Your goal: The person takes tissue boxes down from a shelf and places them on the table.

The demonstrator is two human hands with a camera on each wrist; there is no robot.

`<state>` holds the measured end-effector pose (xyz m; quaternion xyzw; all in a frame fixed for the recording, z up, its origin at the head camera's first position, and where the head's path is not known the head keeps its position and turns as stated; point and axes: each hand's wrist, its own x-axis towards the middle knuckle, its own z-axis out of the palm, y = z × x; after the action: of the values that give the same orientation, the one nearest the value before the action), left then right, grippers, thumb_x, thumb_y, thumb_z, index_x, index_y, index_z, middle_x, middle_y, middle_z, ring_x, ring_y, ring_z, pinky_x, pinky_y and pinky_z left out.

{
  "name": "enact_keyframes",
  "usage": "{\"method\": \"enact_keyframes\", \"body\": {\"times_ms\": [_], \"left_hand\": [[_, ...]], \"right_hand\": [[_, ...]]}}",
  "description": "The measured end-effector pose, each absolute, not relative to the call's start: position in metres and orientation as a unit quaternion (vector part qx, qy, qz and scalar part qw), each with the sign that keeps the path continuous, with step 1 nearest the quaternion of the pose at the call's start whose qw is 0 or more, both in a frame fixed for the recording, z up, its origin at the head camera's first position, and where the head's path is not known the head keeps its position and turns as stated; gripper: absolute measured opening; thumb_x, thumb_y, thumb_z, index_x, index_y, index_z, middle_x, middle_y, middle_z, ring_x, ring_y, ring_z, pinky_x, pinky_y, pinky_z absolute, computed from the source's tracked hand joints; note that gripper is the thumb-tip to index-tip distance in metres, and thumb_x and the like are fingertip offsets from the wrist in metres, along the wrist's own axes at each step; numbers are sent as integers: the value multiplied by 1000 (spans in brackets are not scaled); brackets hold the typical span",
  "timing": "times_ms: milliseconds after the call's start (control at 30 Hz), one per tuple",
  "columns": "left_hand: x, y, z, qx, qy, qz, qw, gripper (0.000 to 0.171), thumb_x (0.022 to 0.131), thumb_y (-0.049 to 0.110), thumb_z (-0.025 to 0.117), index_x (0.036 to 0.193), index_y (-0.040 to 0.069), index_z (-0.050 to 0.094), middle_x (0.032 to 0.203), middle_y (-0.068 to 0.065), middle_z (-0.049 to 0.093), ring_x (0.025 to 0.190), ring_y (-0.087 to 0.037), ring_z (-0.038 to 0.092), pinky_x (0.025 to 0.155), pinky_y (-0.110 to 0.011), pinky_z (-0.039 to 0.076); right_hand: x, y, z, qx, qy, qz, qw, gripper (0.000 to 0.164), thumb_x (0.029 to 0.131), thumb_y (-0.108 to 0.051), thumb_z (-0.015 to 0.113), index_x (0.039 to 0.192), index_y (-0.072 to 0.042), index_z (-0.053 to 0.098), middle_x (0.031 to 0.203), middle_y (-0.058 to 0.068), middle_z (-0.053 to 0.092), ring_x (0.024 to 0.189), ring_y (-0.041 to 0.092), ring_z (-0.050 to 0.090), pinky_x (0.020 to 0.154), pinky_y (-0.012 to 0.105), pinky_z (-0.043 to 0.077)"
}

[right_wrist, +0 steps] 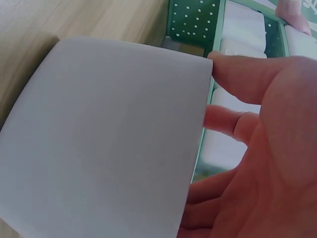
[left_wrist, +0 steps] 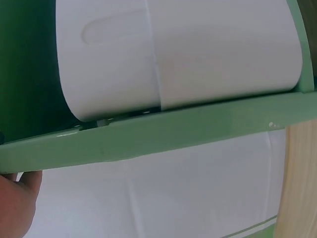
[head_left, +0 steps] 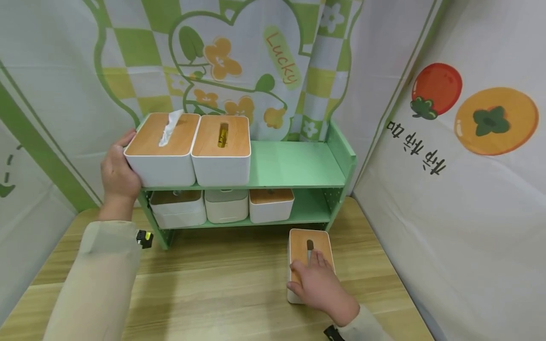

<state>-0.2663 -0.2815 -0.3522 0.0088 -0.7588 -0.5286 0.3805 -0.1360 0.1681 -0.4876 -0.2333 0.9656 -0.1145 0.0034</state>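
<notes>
My right hand [head_left: 322, 286] rests on the wooden lid of a white tissue box [head_left: 298, 242], which stands on the table before the shelf's right end. Its fingers lie across the lid near the slot; in the right wrist view the thumb [right_wrist: 242, 74] touches the top edge of the box's white wall [right_wrist: 104, 139]. My left hand [head_left: 121, 173] is at the upper left end of the green shelf [head_left: 294, 163], beside a wide tissue box [head_left: 159, 170] with a tissue sticking out. In the left wrist view its fingers [left_wrist: 30, 181] touch the green side panel [left_wrist: 148, 139] from outside.
A second wood-lidded box [head_left: 222, 170] stands right against the wide one. On the lower level sit a stacked white box [head_left: 177, 213], a cream box [head_left: 227, 210] and another wood-lidded box [head_left: 271, 210]. A wood-grain table [head_left: 213, 279] lies in front, with printed fabric walls around.
</notes>
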Motion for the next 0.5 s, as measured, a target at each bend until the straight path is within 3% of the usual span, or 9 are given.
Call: {"method": "enact_keyframes", "body": {"times_ms": [300,500], "left_hand": [[-266,-284,-349,39,-758,-550,348,51,105,31,25,137,15,62,142,15,53,131,2,41,110,-20,25],[-266,-283,-345,48,-744,-570,345,49,104,25,27,135,14,64,140,14,56,130,1,43,109,-19,25]], "right_hand": [[-134,181,-483,-207,968,-141,28,32,91,-36,72,113,-16,60,127,46,48,129,64,31,102,68,34],[-137,192,-481,-203,968,-145,27,27,88,-29,73,106,-16,59,113,43,58,130,64,31,104,65,33]]}}
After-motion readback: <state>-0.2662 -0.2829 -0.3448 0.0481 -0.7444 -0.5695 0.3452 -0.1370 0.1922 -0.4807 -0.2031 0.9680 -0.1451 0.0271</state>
